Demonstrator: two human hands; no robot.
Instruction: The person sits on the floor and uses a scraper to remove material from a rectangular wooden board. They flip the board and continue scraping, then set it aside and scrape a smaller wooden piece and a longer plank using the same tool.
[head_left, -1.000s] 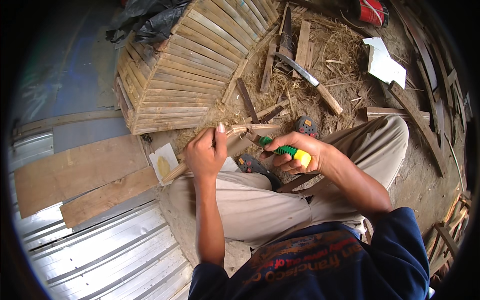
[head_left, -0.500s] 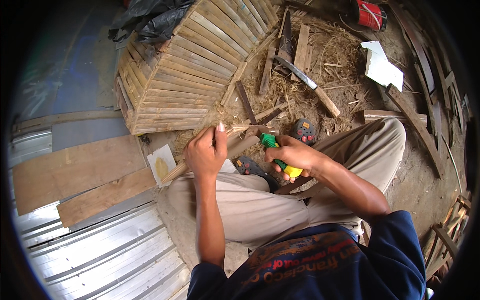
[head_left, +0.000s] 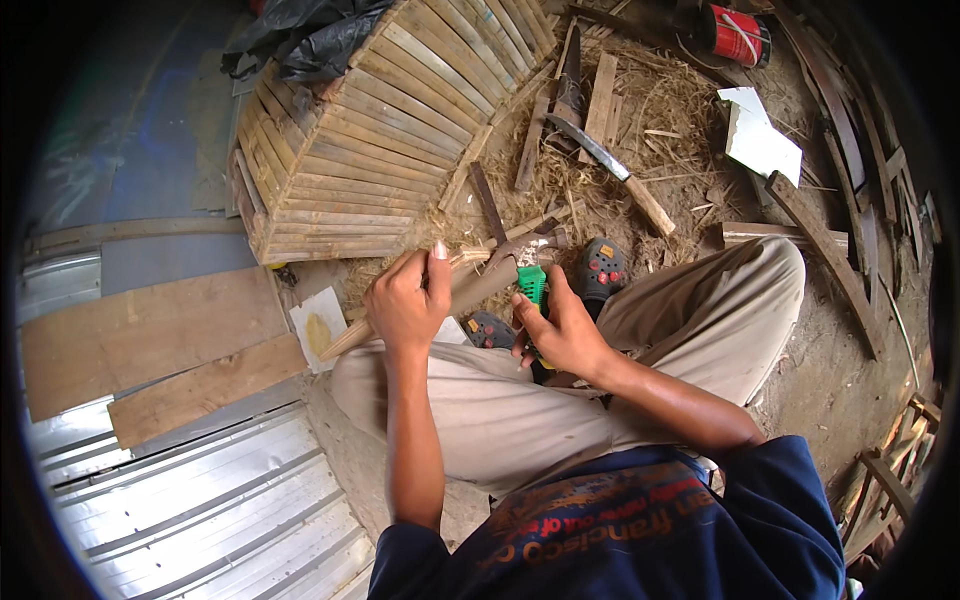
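Observation:
My right hand is closed round the green-and-yellow handle of a claw hammer. Its dark metal head lies against the far end of a pale wooden strip. That strip runs under my left hand, whose fingers are closed on it with the thumb raised along the side. A smooth brown-grey piece lies beside the strip, between my hands; its kind is unclear. Splintered wood shows near the hammer head. The underside of my left grip is hidden.
A slatted bamboo structure stands ahead on the left. A long knife with a wooden handle lies among shavings and planks. Farther right are a white broken board, a red can and a dark plank. Corrugated metal covers the left.
My right hand has moved left and slightly down, turning the hammer so that its handle points more steeply away from me. My left hand keeps its hold on the wooden strip.

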